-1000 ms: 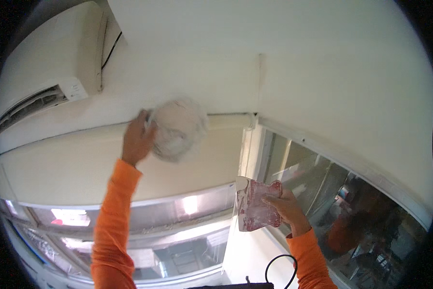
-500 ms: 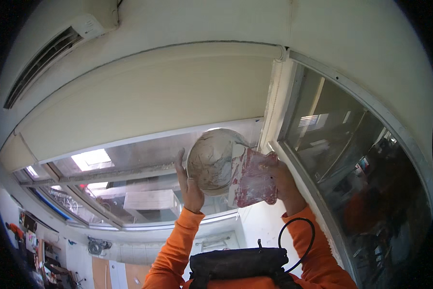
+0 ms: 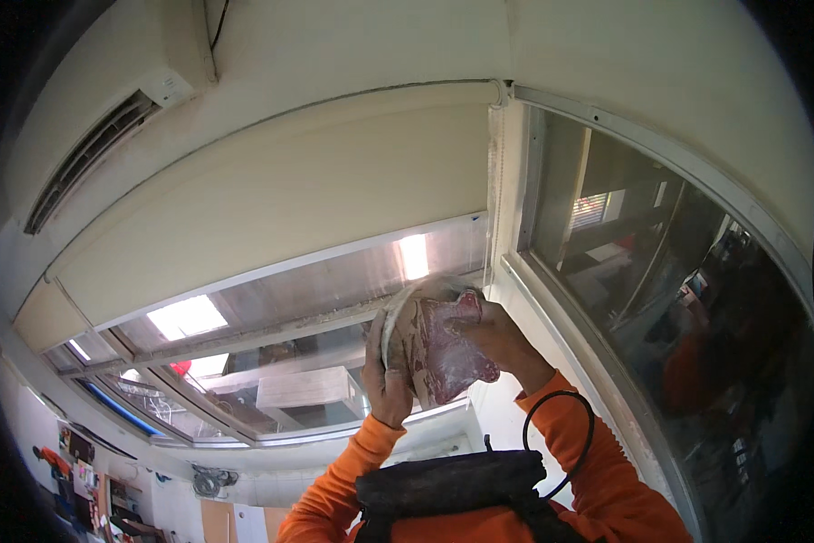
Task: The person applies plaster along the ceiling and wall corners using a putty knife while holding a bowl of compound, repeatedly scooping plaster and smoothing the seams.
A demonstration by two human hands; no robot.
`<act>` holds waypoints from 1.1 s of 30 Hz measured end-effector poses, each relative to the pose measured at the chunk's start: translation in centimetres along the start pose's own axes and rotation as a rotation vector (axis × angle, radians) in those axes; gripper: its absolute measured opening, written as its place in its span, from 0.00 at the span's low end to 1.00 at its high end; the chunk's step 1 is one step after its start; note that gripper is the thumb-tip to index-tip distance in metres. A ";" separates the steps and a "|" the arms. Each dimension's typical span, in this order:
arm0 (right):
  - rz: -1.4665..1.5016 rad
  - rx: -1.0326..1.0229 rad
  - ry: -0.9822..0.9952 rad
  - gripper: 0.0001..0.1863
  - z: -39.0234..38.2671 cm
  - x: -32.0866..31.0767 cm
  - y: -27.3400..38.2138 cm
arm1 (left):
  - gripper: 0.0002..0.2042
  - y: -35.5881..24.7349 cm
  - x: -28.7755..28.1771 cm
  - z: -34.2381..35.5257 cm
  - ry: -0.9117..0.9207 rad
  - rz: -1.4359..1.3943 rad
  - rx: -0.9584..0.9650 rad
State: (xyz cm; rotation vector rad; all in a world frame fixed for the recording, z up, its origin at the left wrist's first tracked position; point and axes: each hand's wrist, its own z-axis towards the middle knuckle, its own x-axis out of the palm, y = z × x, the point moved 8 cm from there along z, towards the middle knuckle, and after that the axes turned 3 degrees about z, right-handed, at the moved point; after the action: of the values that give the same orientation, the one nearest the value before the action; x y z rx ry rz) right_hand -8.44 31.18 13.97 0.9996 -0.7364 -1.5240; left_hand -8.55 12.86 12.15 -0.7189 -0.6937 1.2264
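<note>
A round bowl (image 3: 393,330), smeared inside with pale grey paste, tilts up in front of me at chest height. My left hand (image 3: 389,380) is closed on its left side, fingers along the outer wall. In my right hand (image 3: 504,342) is a broad red putty spreader (image 3: 454,355), coated with whitish residue. Its blade side overlaps the bowl's opening and hides much of the inside. The right fingers wrap over the spreader's right edge; some of them are out of sight behind it.
Beyond the bowl runs a window (image 3: 307,348) with a cream roller blind (image 3: 289,208). A glazed frame (image 3: 597,299) stands close on my right. An air conditioner (image 3: 99,149) hangs upper left. A black pouch (image 3: 452,484) with a looped cable sits at my chest.
The bowl has tilted and turned, so less of its inside shows. The spreader has moved left and slightly down, over the bowl. My left hand has shifted right with the bowl.
</note>
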 end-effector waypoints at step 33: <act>-2.316 -0.109 -0.235 0.23 32.5 -26.0 26.3 | 0.29 -9.8 -7.0 54.7 -0.317 1.278 0.852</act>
State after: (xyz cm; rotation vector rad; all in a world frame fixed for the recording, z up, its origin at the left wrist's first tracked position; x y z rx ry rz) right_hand -24.81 49.44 56.61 1.5604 1.0169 -3.4527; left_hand -47.81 10.23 52.04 -0.1619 0.2068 2.6021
